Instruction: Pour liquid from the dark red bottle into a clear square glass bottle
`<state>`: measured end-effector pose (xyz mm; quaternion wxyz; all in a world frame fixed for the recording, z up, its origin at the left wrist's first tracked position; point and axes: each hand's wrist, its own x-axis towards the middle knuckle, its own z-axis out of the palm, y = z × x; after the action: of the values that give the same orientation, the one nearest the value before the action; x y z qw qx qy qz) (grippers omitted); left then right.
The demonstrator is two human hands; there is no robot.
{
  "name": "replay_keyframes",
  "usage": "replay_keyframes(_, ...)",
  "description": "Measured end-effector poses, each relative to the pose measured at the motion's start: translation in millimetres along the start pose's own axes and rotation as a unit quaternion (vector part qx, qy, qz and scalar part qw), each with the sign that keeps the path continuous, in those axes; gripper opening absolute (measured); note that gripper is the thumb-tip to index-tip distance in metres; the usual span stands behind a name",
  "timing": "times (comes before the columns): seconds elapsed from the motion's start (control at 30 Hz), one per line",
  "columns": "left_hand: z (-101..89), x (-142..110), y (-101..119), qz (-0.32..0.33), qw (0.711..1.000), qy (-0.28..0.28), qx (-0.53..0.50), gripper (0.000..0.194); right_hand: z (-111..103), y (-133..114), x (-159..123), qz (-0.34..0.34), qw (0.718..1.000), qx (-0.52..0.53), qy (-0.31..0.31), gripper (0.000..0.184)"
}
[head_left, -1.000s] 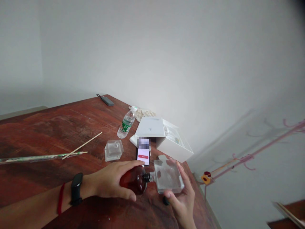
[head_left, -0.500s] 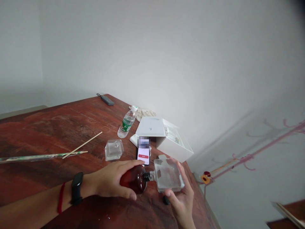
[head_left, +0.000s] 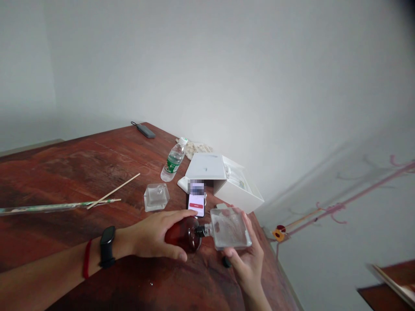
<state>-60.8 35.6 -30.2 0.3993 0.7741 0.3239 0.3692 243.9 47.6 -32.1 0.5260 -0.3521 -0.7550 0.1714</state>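
My left hand (head_left: 155,237) wraps a round dark red bottle (head_left: 183,235) lying sideways near the table's front right corner. My right hand (head_left: 248,261) holds a clear square glass bottle (head_left: 230,228), tipped so its neck meets the red bottle's black mouth. A small black cap (head_left: 226,261) lies on the wood just under my right hand. A black watch and a red band sit on my left wrist.
On the red-brown wooden table (head_left: 81,168) behind my hands are a lit phone (head_left: 196,204), a second clear glass bottle (head_left: 156,197), a lying water bottle (head_left: 173,160), an open white box (head_left: 223,181), thin sticks (head_left: 112,192) and a grey device (head_left: 145,130). The table edge and wall lie close on the right.
The view has shifted slightly, so everything sits a little higher in the picture. Both hands keep the two bottles joined mouth to mouth in the same place.
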Motion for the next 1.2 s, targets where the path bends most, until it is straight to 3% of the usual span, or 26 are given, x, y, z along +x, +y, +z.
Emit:
replay_keyframes(0.43,-1.4,1,0,0.009,1.0,0.005,0.0,0.098,2,-7,3,0.028,0.998,0.047,0.015,0.088)
replay_keyframes(0.77,-5.0,0,0,0.005,1.0,0.007,-0.023,0.1,5,-9,7,0.113,0.99,0.082,-0.029,0.114)
replay_keyframes(1.0,-7.4,0,1,0.005,0.999,-0.009,-0.042,0.102,15,-1,12,0.071,0.994,0.065,-0.051,0.091)
replay_keyframes(1.2,-8.8,1,-4,-0.005,1.0,-0.007,-0.014,0.104,18,2,15,0.129,0.973,0.168,-0.09,0.084)
